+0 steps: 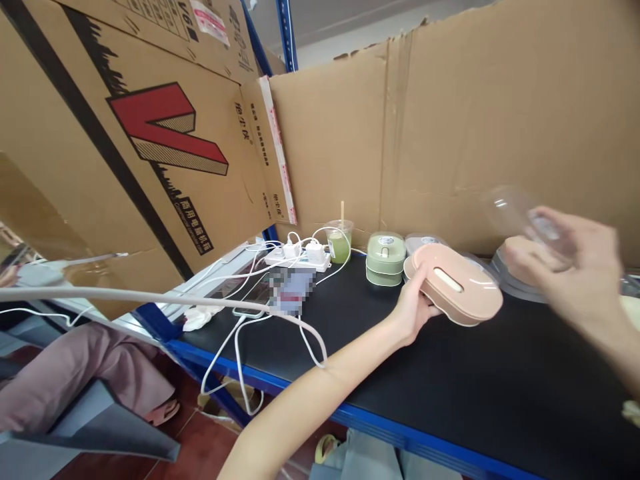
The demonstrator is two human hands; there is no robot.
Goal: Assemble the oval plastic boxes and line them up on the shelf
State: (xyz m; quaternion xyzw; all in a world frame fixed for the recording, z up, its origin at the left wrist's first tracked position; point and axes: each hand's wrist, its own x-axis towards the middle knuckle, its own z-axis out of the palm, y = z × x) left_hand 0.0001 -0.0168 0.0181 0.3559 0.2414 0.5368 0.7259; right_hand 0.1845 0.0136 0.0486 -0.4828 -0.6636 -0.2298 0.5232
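From far away, I have my left hand [411,311] pinching a smooth, pink, oval plastic box [470,287] between thumb and fingers, and my blurry right hand [583,257] with fingers curled around a clear, shiny, rounded plastic piece [511,205].

Black blue-edged tabletop [500,380], white power strip [299,261], cup of green drink [340,249], green lidded container [385,253]

Pink slotted box [465,285] held tilted; clear cover [516,209] aloft, blurred
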